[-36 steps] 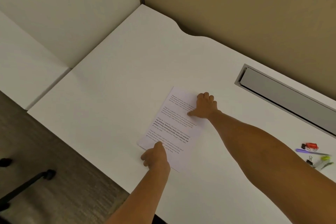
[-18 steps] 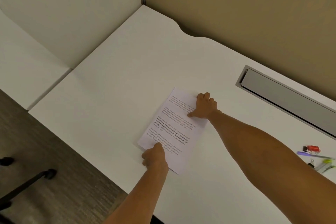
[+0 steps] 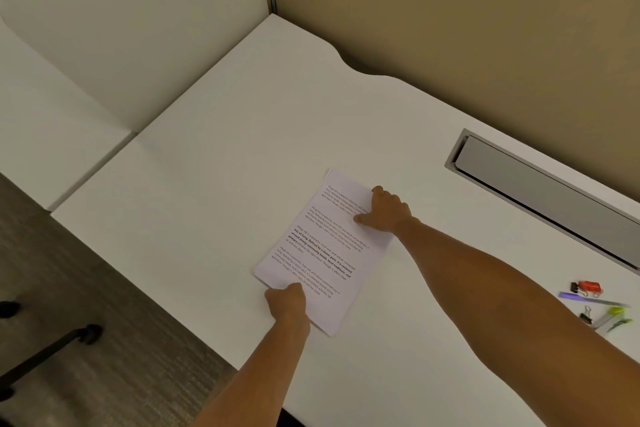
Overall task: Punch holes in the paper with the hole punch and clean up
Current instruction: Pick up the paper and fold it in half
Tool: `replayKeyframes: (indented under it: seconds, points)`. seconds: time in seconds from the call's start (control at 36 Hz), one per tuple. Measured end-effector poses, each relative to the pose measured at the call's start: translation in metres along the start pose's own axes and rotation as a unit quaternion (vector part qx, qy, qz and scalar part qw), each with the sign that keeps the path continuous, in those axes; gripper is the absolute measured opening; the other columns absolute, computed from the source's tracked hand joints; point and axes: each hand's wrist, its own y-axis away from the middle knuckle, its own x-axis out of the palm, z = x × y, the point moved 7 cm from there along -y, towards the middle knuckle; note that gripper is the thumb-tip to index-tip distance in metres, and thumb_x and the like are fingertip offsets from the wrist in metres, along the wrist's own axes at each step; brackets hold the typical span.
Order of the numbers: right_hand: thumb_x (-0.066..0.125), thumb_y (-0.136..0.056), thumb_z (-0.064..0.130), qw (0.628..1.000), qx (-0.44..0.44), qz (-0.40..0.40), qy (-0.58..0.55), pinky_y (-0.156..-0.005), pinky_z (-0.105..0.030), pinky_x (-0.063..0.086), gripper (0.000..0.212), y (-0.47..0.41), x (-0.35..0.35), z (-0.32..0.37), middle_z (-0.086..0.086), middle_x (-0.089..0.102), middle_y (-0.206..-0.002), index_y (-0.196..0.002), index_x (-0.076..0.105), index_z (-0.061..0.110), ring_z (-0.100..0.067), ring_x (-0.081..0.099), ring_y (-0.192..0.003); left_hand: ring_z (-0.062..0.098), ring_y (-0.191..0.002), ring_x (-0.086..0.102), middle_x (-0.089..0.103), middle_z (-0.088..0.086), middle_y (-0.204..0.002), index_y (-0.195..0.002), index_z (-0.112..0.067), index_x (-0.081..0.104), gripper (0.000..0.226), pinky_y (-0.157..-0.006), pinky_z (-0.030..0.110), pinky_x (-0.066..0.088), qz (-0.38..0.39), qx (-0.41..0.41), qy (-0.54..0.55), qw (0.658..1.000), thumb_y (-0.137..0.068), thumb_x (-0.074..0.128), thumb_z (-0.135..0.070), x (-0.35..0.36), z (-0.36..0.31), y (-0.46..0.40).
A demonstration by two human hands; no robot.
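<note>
On the white tabletop [image 3: 214,163], seen from the head camera, a thin stack of printed paper [image 3: 322,253] lies flat and slanted, near the front edge. No hole punch shows anywhere in this view, and no holes or paper scraps can be made out along the sheets, so the punching looks not yet begun; both the punching and the clean-up appear to be left. The person seems to be squaring or steadying the sheets first. The left hand [image 3: 286,302] reaches in from below, its grip curled on the stack's near corner, thumb on top. The right hand [image 3: 386,210] comes across from the right on a long outstretched forearm, fingers curled over the far long edge and thumb pressed onto the page, holding that side. Well apart at the right lie binder clips [image 3: 585,314], a purple pen [image 3: 575,296] and something small and red [image 3: 590,286]
</note>
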Motion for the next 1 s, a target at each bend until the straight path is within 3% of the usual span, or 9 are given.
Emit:
replayKeyframes:
  seconds: [0.08,0.17,0.25,0.36,0.5,0.58,0.69,0.86,1.0]
  points:
    - [0.055,-0.095,0.039,0.999,0.001,0.008,-0.044,-0.091,-0.043,0.051,0.052,0.002,-0.003,-0.001,-0.014,0.06,-0.127,-0.134,0.043,0.006,-0.035,0.059,-0.115,0.042,-0.115,0.063,0.061,0.021,-0.13,-0.133,-0.004,0.047,0.042,-0.098,0.059,0.054,0.018,0.03,-0.007,0.999,-0.093,0.05,0.01,-0.001,-0.002,-0.004]
    - [0.05,-0.095,0.031,0.998,0.005,0.025,-0.064,-0.086,-0.039,0.052,0.046,0.005,-0.007,-0.002,-0.014,0.061,-0.125,-0.134,0.045,0.008,-0.035,0.06,-0.111,0.042,-0.114,0.064,0.063,0.021,-0.129,-0.134,-0.004,0.05,0.042,-0.097,0.055,0.055,0.022,0.041,-0.044,0.998,-0.094,0.048,0.008,-0.004,-0.003,-0.007]
    - [0.058,-0.091,0.031,0.994,0.003,0.038,-0.098,-0.089,-0.039,0.053,0.042,0.006,-0.009,-0.006,-0.01,0.062,-0.12,-0.127,0.054,0.01,-0.031,0.061,-0.11,0.041,-0.112,0.064,0.064,0.021,-0.127,-0.132,-0.002,0.052,0.039,-0.096,0.054,0.056,0.027,0.042,-0.054,0.997,-0.094,0.05,0.008,-0.01,-0.004,-0.011]
    - [0.074,-0.086,0.033,0.986,-0.004,0.048,-0.161,-0.066,-0.027,0.042,0.033,0.006,-0.011,-0.014,-0.004,0.064,-0.105,-0.108,0.062,0.011,-0.023,0.06,-0.094,0.038,-0.107,0.064,0.064,0.019,-0.126,-0.129,-0.004,0.053,0.037,-0.098,0.056,0.055,0.026,0.056,-0.059,0.996,-0.094,0.05,0.008,-0.015,-0.007,-0.018]
    - [0.078,-0.084,0.039,0.98,0.005,0.071,-0.188,-0.073,-0.031,0.045,0.044,0.011,-0.002,-0.026,-0.013,0.072,-0.101,-0.103,0.068,0.001,-0.025,0.066,-0.087,0.034,-0.101,0.062,0.064,0.019,-0.122,-0.111,-0.009,0.054,0.024,-0.097,0.053,0.055,0.02,0.073,-0.084,0.994,-0.094,0.051,0.007,-0.022,-0.015,-0.024]
    - [0.079,-0.083,0.04,0.977,0.005,0.068,-0.203,-0.069,-0.03,0.041,0.04,0.017,0.002,-0.029,-0.009,0.065,-0.084,-0.084,0.063,0.003,-0.023,0.061,-0.077,0.034,-0.101,0.062,0.065,0.02,-0.122,-0.117,-0.005,0.056,0.025,-0.098,0.053,0.055,0.026,0.084,-0.088,0.992,-0.095,0.051,0.007,-0.025,-0.019,-0.028]
    - [0.078,-0.084,0.038,0.971,0.007,0.067,-0.228,-0.07,-0.031,0.038,0.036,0.029,0.009,-0.032,-0.008,0.057,-0.08,-0.08,0.057,0.009,-0.023,0.056,-0.075,0.037,-0.106,0.065,0.066,0.021,-0.122,-0.122,-0.001,0.059,0.028,-0.097,0.053,0.055,0.037,0.101,-0.111,0.988,-0.096,0.051,0.005,-0.03,-0.023,-0.036]
    - [0.076,-0.089,0.024,0.932,0.017,0.067,-0.356,-0.095,-0.047,0.054,0.032,0.05,0.024,-0.047,-0.021,0.072,-0.112,-0.107,0.069,-0.002,-0.037,0.07,-0.105,0.034,-0.102,0.065,0.068,0.015,-0.116,-0.12,-0.005,0.063,0.026,-0.085,0.045,0.056,0.068,0.131,-0.156,0.977,-0.098,0.049,0.002,-0.033,-0.036,-0.043]
    - [0.069,-0.095,0.022,0.894,0.06,0.116,-0.429,-0.097,-0.05,0.056,0.038,0.072,0.057,-0.06,-0.015,0.071,-0.12,-0.128,0.062,0.003,-0.033,0.07,-0.107,0.018,-0.083,0.062,0.066,0.009,-0.108,-0.115,-0.015,0.059,0.025,-0.063,0.031,0.05,0.1,0.15,-0.218,0.959,-0.099,0.047,0.0,-0.031,-0.046,-0.046]
